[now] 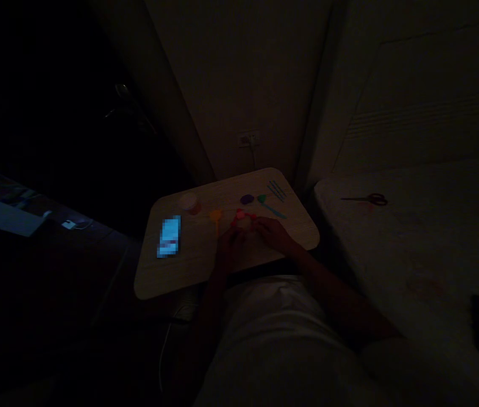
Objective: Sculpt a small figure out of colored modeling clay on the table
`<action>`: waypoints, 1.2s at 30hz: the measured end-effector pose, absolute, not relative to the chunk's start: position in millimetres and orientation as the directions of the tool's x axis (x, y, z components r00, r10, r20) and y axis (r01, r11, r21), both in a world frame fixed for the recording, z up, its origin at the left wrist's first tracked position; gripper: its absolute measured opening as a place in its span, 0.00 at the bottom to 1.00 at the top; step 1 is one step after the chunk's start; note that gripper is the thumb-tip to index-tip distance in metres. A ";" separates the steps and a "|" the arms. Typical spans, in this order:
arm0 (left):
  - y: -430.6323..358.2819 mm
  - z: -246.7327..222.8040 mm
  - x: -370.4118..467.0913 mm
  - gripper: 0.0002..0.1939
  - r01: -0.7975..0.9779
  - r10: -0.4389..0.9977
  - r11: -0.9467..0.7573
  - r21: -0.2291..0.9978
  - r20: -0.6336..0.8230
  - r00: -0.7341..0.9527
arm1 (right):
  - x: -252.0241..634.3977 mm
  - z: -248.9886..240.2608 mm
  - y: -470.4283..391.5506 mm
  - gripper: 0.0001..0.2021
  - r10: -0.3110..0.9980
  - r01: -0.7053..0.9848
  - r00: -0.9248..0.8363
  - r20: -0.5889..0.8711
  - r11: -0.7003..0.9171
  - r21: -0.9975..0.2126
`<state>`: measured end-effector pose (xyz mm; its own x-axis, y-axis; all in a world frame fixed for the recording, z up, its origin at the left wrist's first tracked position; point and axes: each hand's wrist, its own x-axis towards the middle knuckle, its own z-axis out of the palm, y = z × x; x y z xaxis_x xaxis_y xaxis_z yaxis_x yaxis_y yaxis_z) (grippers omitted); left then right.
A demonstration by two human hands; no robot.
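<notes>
In dim light both my hands are at the near edge of a small wooden table, around a bright red, soft-looking thing (242, 215). My left hand (231, 242) is just left of and below it; its fingers are mostly lost in shadow. From the right, my right hand (271, 230) reaches in with its fingers bent together at the red thing's right end. What lies between those fingers is too dark to make out. Left of my left hand is an orange fork-like tool (216, 217). Beyond the red thing lie a purple lump (247, 199) and a green-tipped tool with a blue handle (273, 210).
On the table (197, 265) are a lit phone (169, 236), a round tub (190, 203) and several thin striped sticks (276, 190). Scissors (366, 199) lie on a pale surface at right. A wall socket (248, 139) with a cable is behind the table.
</notes>
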<state>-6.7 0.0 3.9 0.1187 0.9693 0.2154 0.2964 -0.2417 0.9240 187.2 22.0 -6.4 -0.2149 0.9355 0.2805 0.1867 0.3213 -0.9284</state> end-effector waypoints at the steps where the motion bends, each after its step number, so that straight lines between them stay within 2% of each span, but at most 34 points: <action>1: 0.0 3.8 -7.0 0.13 0.303 0.967 -0.252 0.919 0.224 0.123 | 187.2 -6.3 21.8 0.13 0.937 0.176 -0.215 0.277 0.316 -0.932; 5: 0.7 2.8 -7.9 0.10 0.305 0.965 -0.259 0.916 0.234 0.116 | 188.2 -4.2 20.2 0.10 0.948 0.185 -0.209 0.242 0.281 -0.942; 11: 0.9 1.0 -7.3 0.09 0.253 0.968 -0.246 0.936 0.223 0.116 | 188.9 -3.8 19.7 0.14 0.939 0.185 -0.256 0.229 0.280 -0.942; 16: 1.8 -3.3 -7.6 0.13 0.184 0.960 -0.263 0.947 0.239 0.145 | 189.8 -6.2 21.6 0.15 0.912 0.255 -0.310 0.270 0.353 -0.900; 20: 1.7 -5.5 -6.2 0.18 0.203 0.949 -0.287 0.936 0.250 0.190 | 190.5 -8.4 22.3 0.17 0.916 0.319 -0.303 0.262 0.357 -0.878; 26: 1.5 -2.6 -7.4 0.09 0.270 0.945 -0.311 0.911 0.267 0.188 | 189.9 -4.9 19.7 0.18 0.904 0.342 -0.362 0.228 0.356 -0.869; 36: -0.2 6.1 -7.7 0.11 0.300 0.946 -0.317 0.900 0.276 0.171 | 189.8 -3.8 18.2 0.20 0.900 0.309 -0.361 0.246 0.364 -0.879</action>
<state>-7.7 -0.2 6.1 0.1715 0.9458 0.2759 0.2996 -0.3168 0.8999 189.8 18.2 -3.8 -0.3607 0.8997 0.2459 0.3089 0.3640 -0.8787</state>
